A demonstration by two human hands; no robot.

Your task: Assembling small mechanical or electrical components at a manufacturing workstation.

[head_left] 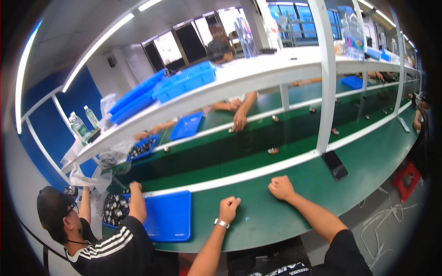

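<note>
Fingers (232,206) fully curled on my left hand (228,210) and right hand (281,187), can't tell if they hide anything; small part (273,151) lies beyond the white rail (239,175). I'd uncurl before any pinch, tbh.

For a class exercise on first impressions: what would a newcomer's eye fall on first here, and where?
Probably the bright blue tray on the green worktop, left of the person's left hand. That hand, with a silver watch at its wrist, and the right hand are both curled into fists. Next, perhaps, the black smartphone farther right, beside a white post's foot.
</note>
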